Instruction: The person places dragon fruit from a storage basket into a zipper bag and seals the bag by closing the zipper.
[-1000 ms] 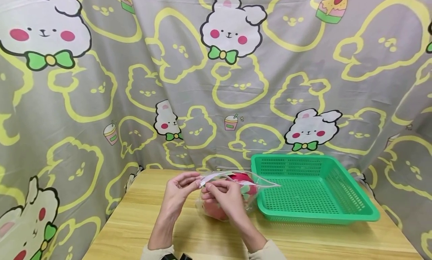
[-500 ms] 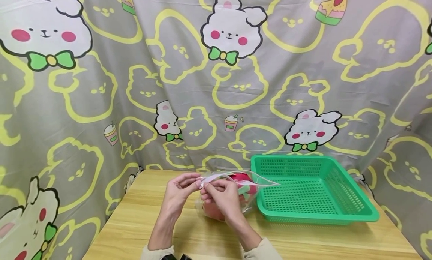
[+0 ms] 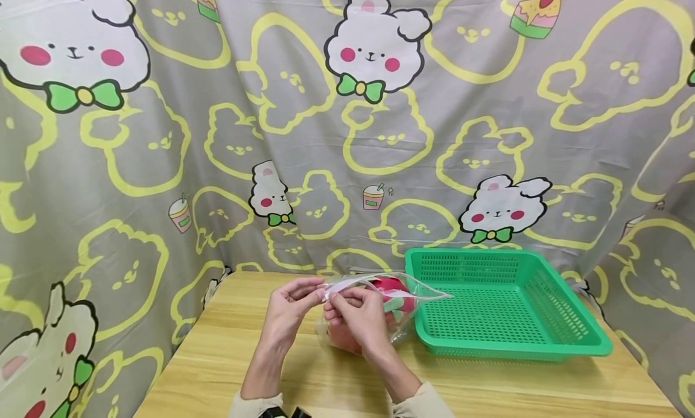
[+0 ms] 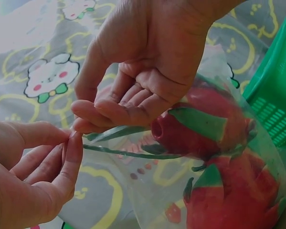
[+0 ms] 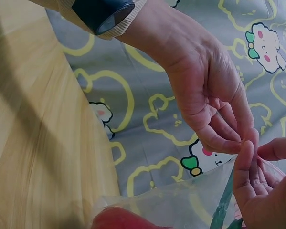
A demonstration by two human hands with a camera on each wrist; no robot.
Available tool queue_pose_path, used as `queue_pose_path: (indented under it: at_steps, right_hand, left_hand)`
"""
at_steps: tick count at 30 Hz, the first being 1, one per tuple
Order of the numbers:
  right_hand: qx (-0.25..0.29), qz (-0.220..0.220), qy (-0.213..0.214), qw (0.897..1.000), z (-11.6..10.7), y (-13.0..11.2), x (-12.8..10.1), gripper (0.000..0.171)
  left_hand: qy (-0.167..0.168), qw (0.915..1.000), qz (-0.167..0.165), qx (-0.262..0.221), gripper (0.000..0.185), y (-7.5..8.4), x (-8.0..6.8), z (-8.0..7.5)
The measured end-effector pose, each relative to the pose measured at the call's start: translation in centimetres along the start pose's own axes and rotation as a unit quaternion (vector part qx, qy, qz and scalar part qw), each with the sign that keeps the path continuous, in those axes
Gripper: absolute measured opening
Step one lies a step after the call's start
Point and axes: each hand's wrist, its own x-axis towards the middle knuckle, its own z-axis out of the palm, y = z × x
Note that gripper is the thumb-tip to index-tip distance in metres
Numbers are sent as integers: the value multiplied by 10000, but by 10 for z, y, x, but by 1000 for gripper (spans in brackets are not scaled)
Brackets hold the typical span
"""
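Observation:
A clear zip bag (image 3: 399,312) stands on the wooden table (image 3: 217,357) with two red dragon fruits (image 3: 388,284) inside. My left hand (image 3: 293,300) pinches the left end of the bag's zip strip between thumb and fingertips. Right beside it, my right hand (image 3: 361,312) pinches the same strip. In the left wrist view, the left hand (image 4: 33,181) and the right hand (image 4: 143,62) meet at the green-lined mouth of the bag (image 4: 147,191), which gapes to the right above the fruits (image 4: 200,129). The right wrist view shows my left hand (image 5: 209,95) and right hand (image 5: 262,191) fingertip to fingertip.
A green plastic basket (image 3: 472,253) sits on the table just right of the bag, with nothing in it that I can see. A grey cloth printed with rabbits (image 3: 374,44) hangs behind the table and down both sides. Bare tabletop lies left of my hands.
Almost nothing differs. Both hands stay pinched on the bag's strip, and the right forearm has shifted slightly left.

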Motion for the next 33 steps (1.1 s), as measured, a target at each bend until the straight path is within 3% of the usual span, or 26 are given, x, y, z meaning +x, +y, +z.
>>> queue_pose_path:
  at_steps: [20, 33]
  right_hand:
    - [-91, -107, 529, 9985, -5, -4, 1, 17]
    - [-64, -100, 276, 9995, -5, -4, 2, 23]
  left_hand:
    - [-49, 9995, 60, -314, 30, 2, -2, 2]
    - [116, 9996, -13, -253, 32, 0, -1, 6]
